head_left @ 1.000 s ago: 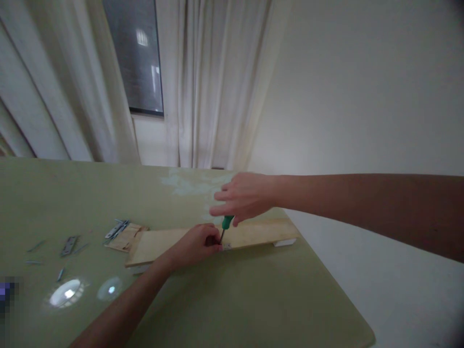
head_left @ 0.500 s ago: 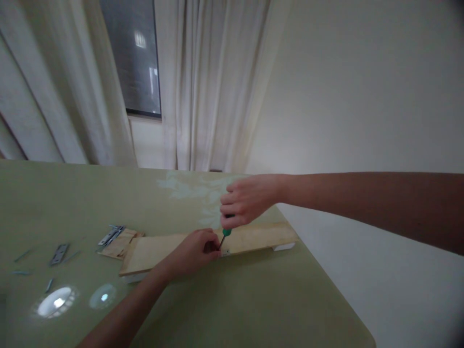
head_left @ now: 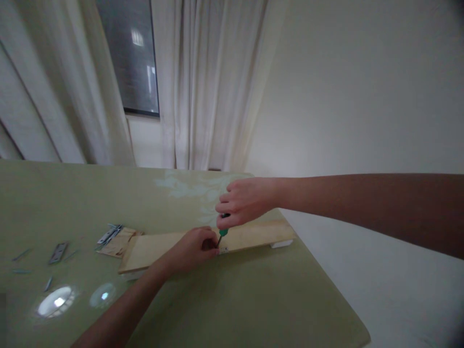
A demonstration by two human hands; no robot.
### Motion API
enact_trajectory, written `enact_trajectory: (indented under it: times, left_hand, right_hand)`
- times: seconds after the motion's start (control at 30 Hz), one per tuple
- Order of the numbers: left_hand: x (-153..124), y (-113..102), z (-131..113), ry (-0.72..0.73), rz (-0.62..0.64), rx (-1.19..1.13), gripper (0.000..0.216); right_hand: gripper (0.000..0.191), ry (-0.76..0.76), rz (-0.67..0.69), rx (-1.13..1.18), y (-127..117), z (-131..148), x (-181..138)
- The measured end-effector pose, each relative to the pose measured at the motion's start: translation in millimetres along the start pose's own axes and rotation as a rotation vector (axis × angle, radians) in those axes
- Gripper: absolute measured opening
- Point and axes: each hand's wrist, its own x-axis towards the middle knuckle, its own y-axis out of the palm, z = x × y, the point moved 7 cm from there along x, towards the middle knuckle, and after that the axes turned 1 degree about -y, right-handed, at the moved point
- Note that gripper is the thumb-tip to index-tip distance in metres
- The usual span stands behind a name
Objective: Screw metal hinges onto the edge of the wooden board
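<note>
My right hand (head_left: 241, 202) is wrapped round the green handle of a screwdriver (head_left: 223, 232), its shaft slanting down and left to the front edge of a wooden board (head_left: 257, 234). Beside the screwdriver's tip, the fingers of my left hand (head_left: 197, 246) are pinched together at that edge; what lies between them, if anything, is hidden. A small metal hinge (head_left: 224, 250) shows at the board's edge, just right of my left fingertips. The board lies flat, raised on white blocks (head_left: 282, 244).
Left of the board, metal hinges and screws (head_left: 110, 235) lie on a brown paper packet (head_left: 118, 245). A grey metal hinge (head_left: 58, 253) and several loose screws (head_left: 48, 283) are on the green table (head_left: 232, 299). A white wall (head_left: 362, 111) stands to the right, curtains (head_left: 203, 87) behind.
My right hand has turned slightly on the screwdriver handle and tilted a little left. My left hand keeps its place at the board's edge. The whole view has shifted slightly.
</note>
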Motion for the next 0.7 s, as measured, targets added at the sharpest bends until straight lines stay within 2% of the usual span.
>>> enact_trajectory:
  times: [0.07,0.13,0.2,0.3,0.37,0.47,0.53,0.6,0.7]
  left_hand:
    - [-0.1,-0.7,0.0,-0.002,-0.001,0.003,0.016]
    - [-0.6,-2.3,-1.5,-0.006,0.001,0.013,0.016]
    - [-1.1,-3.3,-3.2,-0.003,0.011,0.014,0.014]
    - [-0.8,-3.7,-3.3,0.012,0.01,0.002,0.015]
    - [0.0,-2.4,-1.6,0.019,0.012,-0.011,0.016]
    - [0.8,-0.3,0.1,0.014,0.022,-0.022,0.017]
    - [0.7,-0.7,-1.2,0.011,0.02,-0.016,0.017]
    - [0.0,-2.5,-4.5,0.016,0.013,-0.009,0.017]
    - [-1.2,-5.5,-9.9,0.017,0.013,-0.009,0.016]
  right_hand:
    - [0.026,0.101,0.071,0.05,1.5,-5.0,5.0]
    - [0.041,0.214,0.139,0.102,3.2,-9.6,12.6]
    - [0.05,0.255,0.177,0.129,3.2,-10.1,20.1]
    - [0.048,0.275,0.173,0.125,1.1,-11.6,23.3]
    - [0.04,0.196,0.11,0.053,-3.3,-7.8,21.1]
    - [0.02,-0.005,0.023,-0.051,-6.2,5.9,15.6]
    - [0.014,-0.044,0.023,-0.056,-3.3,10.1,14.0]
    - [0.019,0.027,0.036,-0.012,-0.8,7.9,15.6]
    - [0.031,0.258,0.087,0.176,2.8,-3.5,18.2]
